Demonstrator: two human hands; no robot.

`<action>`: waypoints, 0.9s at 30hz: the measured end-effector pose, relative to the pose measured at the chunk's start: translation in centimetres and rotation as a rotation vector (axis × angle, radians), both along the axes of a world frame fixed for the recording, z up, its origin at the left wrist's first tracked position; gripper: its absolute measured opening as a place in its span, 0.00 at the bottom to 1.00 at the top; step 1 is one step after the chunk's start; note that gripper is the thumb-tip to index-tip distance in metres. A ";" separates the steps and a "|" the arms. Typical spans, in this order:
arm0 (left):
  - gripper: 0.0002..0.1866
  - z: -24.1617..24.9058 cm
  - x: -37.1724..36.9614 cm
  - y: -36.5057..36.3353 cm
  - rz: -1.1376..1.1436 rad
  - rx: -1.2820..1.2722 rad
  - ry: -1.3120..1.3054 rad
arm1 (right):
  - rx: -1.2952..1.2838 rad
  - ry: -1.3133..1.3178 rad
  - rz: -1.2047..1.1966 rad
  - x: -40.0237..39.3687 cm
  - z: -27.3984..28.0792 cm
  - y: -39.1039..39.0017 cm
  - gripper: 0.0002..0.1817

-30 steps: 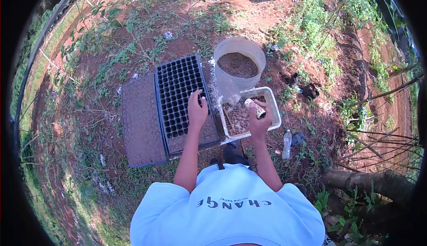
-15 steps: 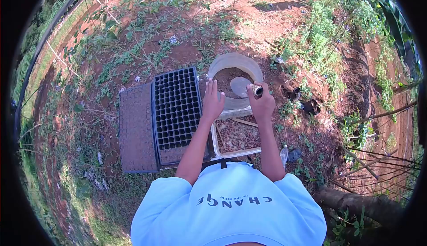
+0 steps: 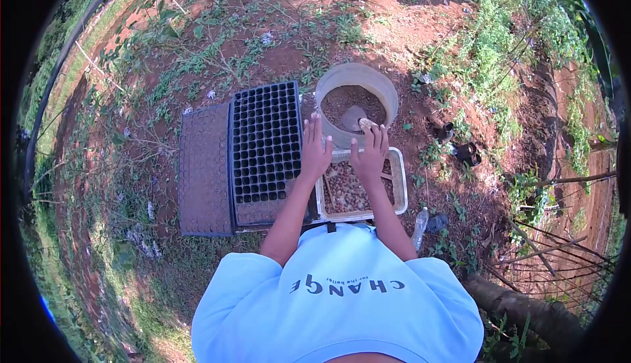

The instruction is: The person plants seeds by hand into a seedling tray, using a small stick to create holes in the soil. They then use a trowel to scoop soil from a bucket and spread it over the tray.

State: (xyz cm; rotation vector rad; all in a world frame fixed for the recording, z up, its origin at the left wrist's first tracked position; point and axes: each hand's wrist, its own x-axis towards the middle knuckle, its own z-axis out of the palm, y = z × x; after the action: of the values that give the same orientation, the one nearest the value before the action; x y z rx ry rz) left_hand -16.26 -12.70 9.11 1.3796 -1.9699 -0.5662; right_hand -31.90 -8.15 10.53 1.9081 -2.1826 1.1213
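Both hands spread at the near side of a round bucket

The left hand [image 3: 316,158] is wide, its fingers straight and nothing visible in it, between the black cell tray [image 3: 266,136] and the round bucket [image 3: 389,93]. The right hand [image 3: 369,160] is also wide, with the thumb apart from the fingers, above the far part of a pale rectangular tub [image 3: 403,199]. Its fingertips are at the handle of a trowel [image 3: 353,118]; whether they touch it, I cannot tell.

The trowel lies inside the bucket, its blade on dark soil [image 3: 345,97] and its handle towards the near right. The rectangular tub sits just near of the bucket and holds small reddish-brown pieces [image 3: 346,189] and thin strips.

The black tray's cells look dark and hollow, except at its near end, where soil covers them. Just left of it lies a soil-covered tray [image 3: 205,166]. On the ground to the right are a clear bottle [image 3: 420,227] and, farther off, dark pots [image 3: 468,154].
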 end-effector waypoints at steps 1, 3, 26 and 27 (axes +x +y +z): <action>0.36 -0.8 0.4 0.8 0.007 0.027 0.009 | -0.059 -0.024 0.021 -0.1 -0.4 0.7 0.23; 0.36 -2.4 1.5 3.0 -0.002 0.061 0.001 | -0.120 -0.016 0.022 0.0 -0.6 2.5 0.20; 0.25 -4.5 8.2 13.1 -0.172 0.132 -0.385 | 0.932 0.024 0.148 4.6 -10.5 8.3 0.10; 0.24 -4.4 8.2 12.8 -0.173 0.135 -0.375 | 0.931 0.025 0.154 4.7 -10.3 8.3 0.10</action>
State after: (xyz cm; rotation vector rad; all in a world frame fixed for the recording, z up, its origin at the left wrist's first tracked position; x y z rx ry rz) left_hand -8.01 0.14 4.70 1.4912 -2.4069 -0.5584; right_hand -27.21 0.12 0.20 2.3562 -2.8606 0.0010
